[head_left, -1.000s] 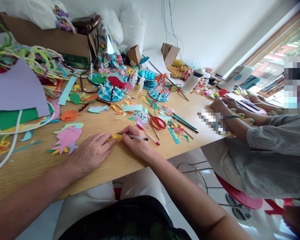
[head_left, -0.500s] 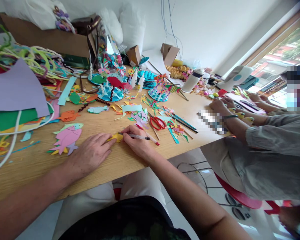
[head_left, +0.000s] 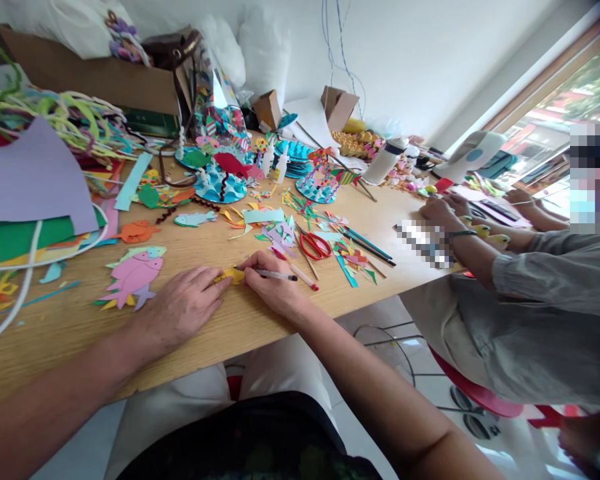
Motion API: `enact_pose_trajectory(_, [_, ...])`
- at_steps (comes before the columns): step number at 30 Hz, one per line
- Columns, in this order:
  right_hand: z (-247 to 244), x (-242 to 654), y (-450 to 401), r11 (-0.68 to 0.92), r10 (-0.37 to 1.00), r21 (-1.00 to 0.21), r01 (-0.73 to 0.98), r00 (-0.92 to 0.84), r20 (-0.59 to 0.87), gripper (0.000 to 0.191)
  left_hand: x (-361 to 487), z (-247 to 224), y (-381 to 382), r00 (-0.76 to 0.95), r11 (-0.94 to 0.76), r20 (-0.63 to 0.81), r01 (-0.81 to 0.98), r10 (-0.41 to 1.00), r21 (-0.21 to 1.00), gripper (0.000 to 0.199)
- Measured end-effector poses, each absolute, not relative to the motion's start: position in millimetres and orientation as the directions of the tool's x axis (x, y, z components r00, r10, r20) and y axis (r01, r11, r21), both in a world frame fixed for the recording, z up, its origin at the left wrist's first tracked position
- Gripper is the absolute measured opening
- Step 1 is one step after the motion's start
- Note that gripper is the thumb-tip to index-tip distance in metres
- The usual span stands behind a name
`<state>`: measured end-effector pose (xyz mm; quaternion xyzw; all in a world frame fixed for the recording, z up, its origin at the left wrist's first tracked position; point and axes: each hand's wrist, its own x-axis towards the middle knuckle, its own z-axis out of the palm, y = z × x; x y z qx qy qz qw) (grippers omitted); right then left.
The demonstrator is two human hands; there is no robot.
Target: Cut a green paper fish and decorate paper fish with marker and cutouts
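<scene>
Right hand (head_left: 273, 283) bent over yellow paper (head_left: 234, 275), fingers pinching a pen (head_left: 275, 274), left hand's fingers pressed together

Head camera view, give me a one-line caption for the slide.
Left hand steadies a yellow paper piece while the right hand holds a pen to it, beside red-handled scissors.

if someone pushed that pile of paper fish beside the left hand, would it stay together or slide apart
The pile of paper fish would probably slide apart, since the cutouts overlap at uneven angles with no visible fastening. It looks light and bendy, being flat, thin sheets. The narrow tails sticking out might crease first.
</scene>
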<state>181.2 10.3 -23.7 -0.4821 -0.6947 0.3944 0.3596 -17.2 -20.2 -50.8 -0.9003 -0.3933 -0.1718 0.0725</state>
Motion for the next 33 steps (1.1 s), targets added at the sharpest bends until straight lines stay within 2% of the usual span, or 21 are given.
enact_pose_trajectory(5, [-21.7, 181.4, 10.7, 0.201, 0.961, -0.896, 0.396, -0.257, 0.102, 0.009, -16.9, -50.9, -20.3, 0.608, -0.68, 0.381, 0.729, 0.696, 0.079, 0.036])
enact_pose_trajectory(11, [-21.9, 181.0, 12.1, 0.222, 0.961, -0.868, 0.443, -0.25, 0.118, 0.008, -16.3, -50.0, -19.8, 0.626, -0.693, 0.385, 0.719, 0.678, 0.052, 0.035])
enact_pose_trajectory(17, [-20.1, 181.1, 9.4, 0.211, 0.963, -0.877, 0.432, -0.249, 0.108, 0.009, -16.5, -50.5, -20.3, 0.604, -0.686, 0.393, 0.721, 0.693, 0.1, 0.036])
enact_pose_trajectory(24, [-19.0, 181.4, 10.1, 0.182, 0.966, -0.889, 0.421, -0.246, 0.082, 0.01, -16.6, -50.8, -20.6, 0.609, -0.684, 0.392, 0.726, 0.689, 0.075, 0.036])
enact_pose_trajectory(33, [-23.1, 180.7, 11.8, 0.218, 0.963, -0.875, 0.432, -0.243, 0.12, 0.008, -16.6, -49.3, -20.0, 0.63, -0.693, 0.393, 0.721, 0.67, 0.023, 0.036])
